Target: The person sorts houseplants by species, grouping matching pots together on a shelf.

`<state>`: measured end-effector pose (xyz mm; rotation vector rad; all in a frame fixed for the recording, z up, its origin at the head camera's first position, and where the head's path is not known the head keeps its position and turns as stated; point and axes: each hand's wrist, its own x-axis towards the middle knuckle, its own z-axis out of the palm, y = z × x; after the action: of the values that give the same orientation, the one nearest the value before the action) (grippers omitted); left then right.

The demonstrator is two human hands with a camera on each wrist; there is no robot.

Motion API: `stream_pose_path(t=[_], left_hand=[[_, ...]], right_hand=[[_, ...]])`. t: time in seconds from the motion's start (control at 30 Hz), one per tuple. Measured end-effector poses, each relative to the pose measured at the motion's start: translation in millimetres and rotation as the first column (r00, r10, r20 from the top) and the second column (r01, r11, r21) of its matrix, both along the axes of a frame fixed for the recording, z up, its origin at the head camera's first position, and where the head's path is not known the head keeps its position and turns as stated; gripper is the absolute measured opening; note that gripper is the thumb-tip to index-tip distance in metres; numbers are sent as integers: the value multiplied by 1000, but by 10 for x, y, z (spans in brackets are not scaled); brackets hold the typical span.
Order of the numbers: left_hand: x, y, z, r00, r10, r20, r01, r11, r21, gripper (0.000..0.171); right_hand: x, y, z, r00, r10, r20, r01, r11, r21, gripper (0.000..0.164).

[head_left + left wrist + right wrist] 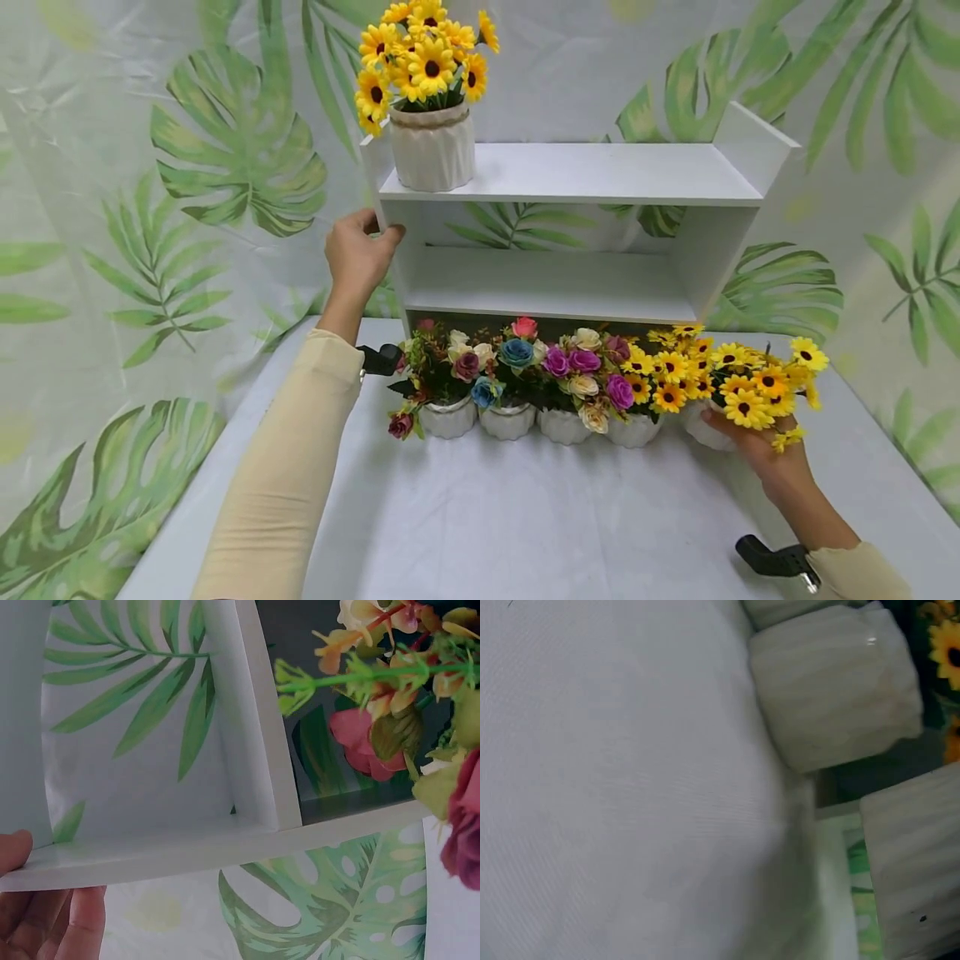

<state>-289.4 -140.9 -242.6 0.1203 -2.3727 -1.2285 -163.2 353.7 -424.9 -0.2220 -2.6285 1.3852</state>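
Note:
My left hand (pixel 362 254) pinches the left side panel of a white shelf (pixel 555 279), thumb inside and fingers outside. In the left wrist view, the thumb and fingers (pixel 86 922) lie on either side of the panel's edge. On the right, my right hand (pixel 765 450) holds a white pot (pixel 705 427) of yellow sunflowers (pixel 768 382), whose blooms partly cover the fingers. That pot (pixel 919 862) shows at the right edge of the right wrist view, beside a neighbouring white pot (pixel 832 690); the hand is out of sight there. Whether the held pot touches the table cannot be told.
On the shelf's top left stands another pot (pixel 432 150) of sunflowers. Several potted flowers line the front of the shelf, including purple roses (pixel 581 361), blue roses (pixel 517 353) and dark pink ones (pixel 401 425). A white cloth (pixel 510 517) covers the table.

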Motion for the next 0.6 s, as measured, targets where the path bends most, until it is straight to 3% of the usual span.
stream_pose_path(t=[0.37,0.47,0.6], left_hand=[[8,-10,-5,999,-13,-33,13,1000,-15,31],[7,-11,-12,999,-15,-37,14,1000,-13,30],[2,-17,-16,999,-14,-37,13,1000,-12,30]], right_hand=[[210,184,527,982,-177,-57,170,979,-109,94],[259,195,680,969,-223,-107,202,964,-173,97],[348,205,888,942,-233,-240,155,940,-305,93]])
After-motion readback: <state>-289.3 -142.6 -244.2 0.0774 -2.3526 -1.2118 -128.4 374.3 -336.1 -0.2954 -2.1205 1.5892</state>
